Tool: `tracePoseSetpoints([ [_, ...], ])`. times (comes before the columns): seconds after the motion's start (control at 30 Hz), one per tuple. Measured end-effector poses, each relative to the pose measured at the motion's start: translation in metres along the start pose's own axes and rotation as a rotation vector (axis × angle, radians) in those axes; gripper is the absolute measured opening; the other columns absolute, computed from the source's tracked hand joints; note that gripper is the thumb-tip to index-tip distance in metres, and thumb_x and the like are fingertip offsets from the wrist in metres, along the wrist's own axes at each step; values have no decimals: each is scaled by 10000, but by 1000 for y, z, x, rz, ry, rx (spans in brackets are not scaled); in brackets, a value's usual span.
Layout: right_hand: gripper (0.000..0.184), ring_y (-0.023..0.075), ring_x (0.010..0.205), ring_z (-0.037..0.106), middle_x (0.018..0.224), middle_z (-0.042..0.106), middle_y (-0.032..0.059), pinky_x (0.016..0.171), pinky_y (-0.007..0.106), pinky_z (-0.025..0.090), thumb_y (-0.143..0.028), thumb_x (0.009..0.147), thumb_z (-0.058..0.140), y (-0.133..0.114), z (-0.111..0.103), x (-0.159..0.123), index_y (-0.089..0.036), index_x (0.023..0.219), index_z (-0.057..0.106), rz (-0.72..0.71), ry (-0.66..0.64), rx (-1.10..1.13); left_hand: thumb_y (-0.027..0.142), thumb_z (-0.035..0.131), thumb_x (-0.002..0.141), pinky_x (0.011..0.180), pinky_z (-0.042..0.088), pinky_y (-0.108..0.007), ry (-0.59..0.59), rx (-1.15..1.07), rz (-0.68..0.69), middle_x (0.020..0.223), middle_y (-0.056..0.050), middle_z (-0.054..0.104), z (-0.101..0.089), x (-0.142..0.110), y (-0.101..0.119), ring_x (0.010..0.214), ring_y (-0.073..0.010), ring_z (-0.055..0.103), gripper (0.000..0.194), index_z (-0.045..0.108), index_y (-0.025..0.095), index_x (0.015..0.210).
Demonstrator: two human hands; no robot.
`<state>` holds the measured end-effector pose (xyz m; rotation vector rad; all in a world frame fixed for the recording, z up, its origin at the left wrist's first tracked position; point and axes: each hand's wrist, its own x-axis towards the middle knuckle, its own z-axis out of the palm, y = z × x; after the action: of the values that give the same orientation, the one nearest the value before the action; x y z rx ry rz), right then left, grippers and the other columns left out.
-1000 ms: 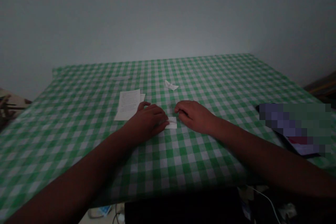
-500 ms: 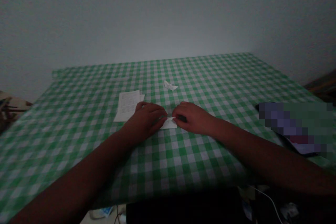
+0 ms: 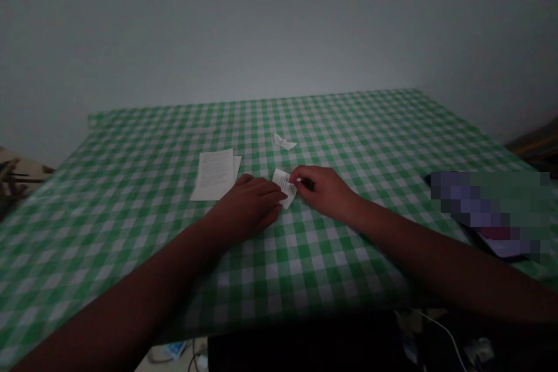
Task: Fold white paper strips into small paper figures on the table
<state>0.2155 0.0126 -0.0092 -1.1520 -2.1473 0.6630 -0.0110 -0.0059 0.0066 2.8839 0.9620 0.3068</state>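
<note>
A small printed piece of paper (image 3: 284, 183) lies on the checked cloth between my hands, turned at a slant. My left hand (image 3: 253, 202) rests on its lower left part with the fingers stretched out flat. The paper's right edge is pinched between the thumb and fingertips of my right hand (image 3: 322, 187). Beyond my hands sits a folded white paper piece (image 3: 285, 142), its sides raised. To the left is a stack of printed sheets (image 3: 213, 174), close to my left hand.
The table has a green and white checked tablecloth (image 3: 349, 133) and meets a pale wall (image 3: 279, 23) at the back. At the right lies a dark flat device (image 3: 488, 215), mostly blurred out. Below the front edge, a white cable (image 3: 444, 328) hangs among dim items.
The small paper has been turned and opened out, showing more print. My left hand has flattened onto it, moving slightly right and nearer; my right fingers have shifted up along its edge.
</note>
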Motion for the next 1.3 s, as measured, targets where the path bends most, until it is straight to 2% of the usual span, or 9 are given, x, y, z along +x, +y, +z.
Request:
tracePoseSetpoints([
  [0.17,178,197,877,635,964,711,73,803,323,459,-138,876,541,5,-3,3,-181,982,677,-18,-46,-138,317,498,985,936,313,-435,-26,3,-68,1210,-56,670,1,-2,-7,1117,-240,597,256,660,251,1172],
  [0.37,224,244,909,599,943,666,104,819,366,466,-160,839,599,3,-7,1,-145,1046,683,-35,-151,-345,321,467,998,999,258,-490,-38,-4,-120,1254,-49,659,-1,-2,-9,1142,-239,603,241,651,239,1131],
  [0.57,246,256,979,541,1006,600,104,837,379,463,-193,887,593,-4,-13,-3,-184,1112,693,-152,-147,-508,314,487,988,1066,217,-518,-51,-34,-135,1334,-43,638,0,-2,-11,1207,-237,586,182,639,243,1058],
  [0.7,254,283,1069,490,1168,597,118,892,426,443,-200,915,570,-11,-19,-4,-203,1129,706,-274,-161,-546,309,510,977,1084,209,-520,-37,-42,-151,1308,-33,654,2,-2,-14,1197,-230,594,151,637,242,1023],
  [0.8,240,300,1165,453,1321,581,93,931,453,417,-197,939,543,-13,-21,-4,-212,1103,717,-340,-186,-551,295,529,965,1091,199,-534,-7,-34,-143,1298,-28,658,8,-2,-17,1197,-240,595,158,636,255,1074],
  [0.97,202,295,1194,470,1274,652,61,955,470,383,-199,949,548,-11,-20,-4,-201,1054,720,-375,-254,-535,257,508,974,1115,173,-555,4,-48,-115,1313,-28,648,12,-4,-20,1218,-242,588,280,608,318,1227],
  [1.1,234,282,1198,488,1275,660,55,963,454,370,-200,921,598,-9,-22,-3,-216,1135,691,-372,-284,-505,251,494,983,1128,145,-578,-17,-72,-103,1356,-23,619,11,-5,-19,1255,-243,562,275,614,331,1217],
  [1.3,246,274,1163,513,1223,679,71,946,436,368,-232,931,600,-8,-23,-2,-186,1164,664,-392,-305,-495,313,569,955,1145,123,-568,-27,-106,-111,1361,-16,617,11,-5,-18,1262,-240,555,275,613,338,1224],
])
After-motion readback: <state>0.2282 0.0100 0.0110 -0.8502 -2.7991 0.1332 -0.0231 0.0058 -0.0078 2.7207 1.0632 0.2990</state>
